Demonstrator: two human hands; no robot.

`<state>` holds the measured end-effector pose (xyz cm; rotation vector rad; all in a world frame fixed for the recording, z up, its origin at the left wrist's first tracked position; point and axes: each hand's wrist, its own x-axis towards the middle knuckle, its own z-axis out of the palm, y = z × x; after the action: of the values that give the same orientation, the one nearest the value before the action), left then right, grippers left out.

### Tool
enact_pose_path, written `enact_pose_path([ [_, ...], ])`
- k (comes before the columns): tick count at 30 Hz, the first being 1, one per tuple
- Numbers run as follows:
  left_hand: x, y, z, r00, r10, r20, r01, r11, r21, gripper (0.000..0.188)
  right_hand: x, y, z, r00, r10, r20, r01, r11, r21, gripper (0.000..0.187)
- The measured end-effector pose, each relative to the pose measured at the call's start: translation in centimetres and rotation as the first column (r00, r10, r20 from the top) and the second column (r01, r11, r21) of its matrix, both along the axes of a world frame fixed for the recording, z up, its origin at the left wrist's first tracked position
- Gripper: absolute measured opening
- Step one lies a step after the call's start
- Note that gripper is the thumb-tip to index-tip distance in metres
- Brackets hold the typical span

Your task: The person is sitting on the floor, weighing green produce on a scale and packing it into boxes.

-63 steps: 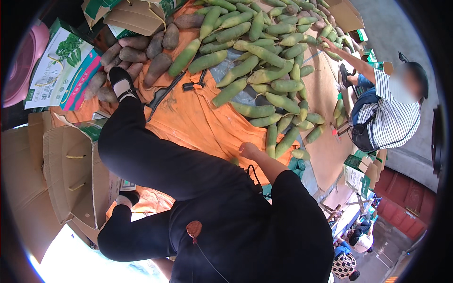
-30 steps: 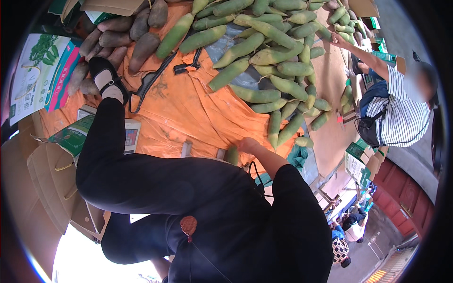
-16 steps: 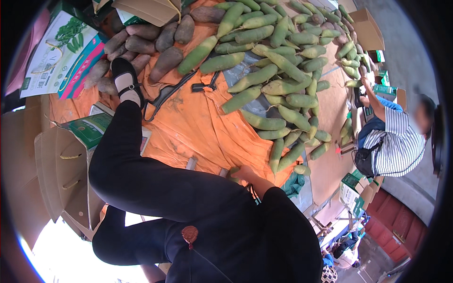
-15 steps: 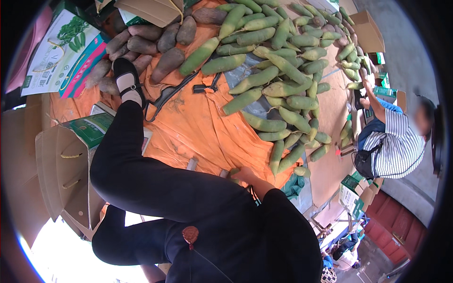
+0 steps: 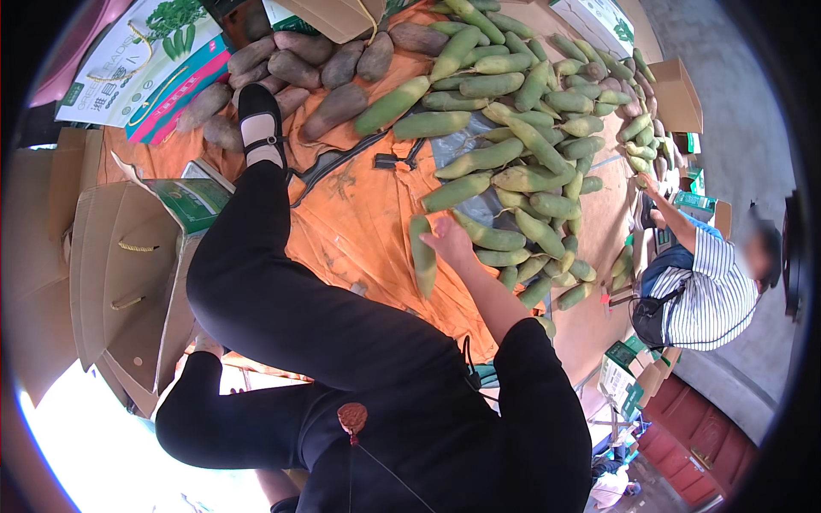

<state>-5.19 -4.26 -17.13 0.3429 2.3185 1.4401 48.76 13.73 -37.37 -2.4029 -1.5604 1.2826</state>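
Observation:
My right hand [image 5: 449, 243] reaches over the orange sheet [image 5: 359, 244], its fingers against the side of a green radish [image 5: 422, 256]. That radish stands apart from the big heap of green radishes [image 5: 530, 178] just beyond and right of the hand. The fingertips' hold is partly hidden, but the radish sits in the grip. Of my left arm only a bit of skin [image 5: 275, 486] shows at the lower edge, below my bent leg; my left hand is out of sight.
Dull purple roots [image 5: 335, 111] lie by my shoed foot [image 5: 259, 128]. An open carton [image 5: 128, 265] stands left, printed gift boxes [image 5: 141, 64] at upper left. A person in a striped shirt [image 5: 705, 295] works at the right, near more cartons [image 5: 629, 372].
My right hand has moved forward from beside my thigh, bringing the green radish out over the orange sheet. The whole view has shifted slightly. The person at right still reaches toward the roots.

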Motion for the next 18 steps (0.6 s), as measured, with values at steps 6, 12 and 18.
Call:
enact_pose_path([
  [6,-0.3,1.0,-0.8,0.998,0.054,-0.017,-0.055,0.998,-0.013,0.037,0.0,-0.6,-2.4,0.994,-0.104,-0.035,0.105,0.994,0.024,0.066],
  [12,-1.3,1.1,0.3,0.986,0.143,-0.091,-0.146,0.989,-0.025,0.036,-1.8,-3.9,-5.4,0.992,0.051,0.115,-0.048,0.998,-0.033,0.066],
  [18,-3.5,-2.3,5.4,0.896,0.365,-0.252,-0.369,0.929,0.034,0.035,2.8,-7.1,-12.7,0.978,-0.188,-0.090,0.190,0.982,0.010,0.059],
])
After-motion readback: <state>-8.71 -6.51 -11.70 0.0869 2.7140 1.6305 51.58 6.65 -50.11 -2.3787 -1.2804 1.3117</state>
